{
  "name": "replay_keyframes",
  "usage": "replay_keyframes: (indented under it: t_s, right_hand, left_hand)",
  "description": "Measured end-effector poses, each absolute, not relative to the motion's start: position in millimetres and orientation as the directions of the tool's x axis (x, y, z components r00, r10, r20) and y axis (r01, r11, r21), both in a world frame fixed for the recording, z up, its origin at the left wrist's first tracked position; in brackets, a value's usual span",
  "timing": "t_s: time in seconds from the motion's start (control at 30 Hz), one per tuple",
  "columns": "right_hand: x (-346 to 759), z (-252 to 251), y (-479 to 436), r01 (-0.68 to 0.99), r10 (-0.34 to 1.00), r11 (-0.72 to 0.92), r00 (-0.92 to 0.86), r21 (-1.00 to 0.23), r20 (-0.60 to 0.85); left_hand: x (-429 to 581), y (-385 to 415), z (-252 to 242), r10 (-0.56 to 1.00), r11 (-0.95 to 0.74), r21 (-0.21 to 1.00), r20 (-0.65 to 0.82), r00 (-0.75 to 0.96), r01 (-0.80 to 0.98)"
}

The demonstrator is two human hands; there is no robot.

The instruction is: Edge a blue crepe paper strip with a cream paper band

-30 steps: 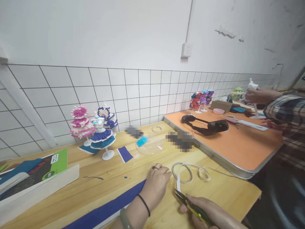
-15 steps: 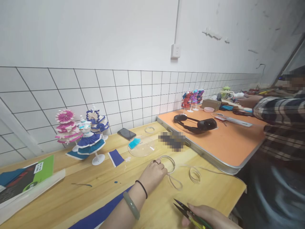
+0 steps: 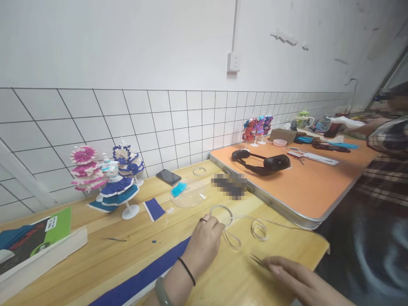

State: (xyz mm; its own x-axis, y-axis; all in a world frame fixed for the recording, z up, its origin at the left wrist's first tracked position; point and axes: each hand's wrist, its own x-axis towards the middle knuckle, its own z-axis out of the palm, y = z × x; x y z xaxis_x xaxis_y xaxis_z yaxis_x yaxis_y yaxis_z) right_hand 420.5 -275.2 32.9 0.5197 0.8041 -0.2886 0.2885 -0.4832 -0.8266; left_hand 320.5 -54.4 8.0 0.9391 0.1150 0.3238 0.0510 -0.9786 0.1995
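My left hand [image 3: 207,236] has its fingers bent together at the near left edge of a coil of pale cord [image 3: 231,214]. A loose loop of the cord hangs out beside the fingertips, which are partly hidden. In my right hand [image 3: 291,274] is a pair of thread snips [image 3: 259,260], held low over the wood with the blades pointing left and looking nearly together. Their handles are hidden in the palm. A smaller cord coil [image 3: 259,230] lies between the hands. Beneath my left wrist runs a long blue fabric strip [image 3: 143,276] with a white edge.
Small ruffled dresses on stands [image 3: 119,182] stand at the left. A phone [image 3: 168,177], a clear round dish [image 3: 191,199] and a blue fabric piece [image 3: 154,209] lie behind my left hand. An orange table [image 3: 287,191] with black headgear [image 3: 261,163] adjoins at right, where a person in plaid [image 3: 389,144] is.
My right hand has moved right, turning the snips so the handles no longer show and the blades look closer together. My left hand stays at the coil. The other person's arm has moved back.
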Motion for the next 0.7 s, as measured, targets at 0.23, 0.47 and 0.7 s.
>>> replay_keyframes:
  t_s: [0.23, 0.47, 0.7]
  right_hand:
    - [440, 34, -260, 0.549, 0.858, -0.460, 0.478, -0.698, -0.190]
    - [435, 33, -250, 0.666, 0.899, -0.388, 0.427, -0.637, -0.102]
    - [425, 28, -237, 0.818, 0.918, -0.343, 0.396, -0.461, 0.021]
  left_hand:
    - [320, -82, -5, 0.056, -0.968, 0.248, 0.314, 0.948, -0.025]
    - [306, -59, 5, 0.289, -0.863, 0.494, 0.306, 0.907, 0.108]
    - [300, -44, 2, 0.388, -0.763, 0.630, 0.270, 0.881, 0.143]
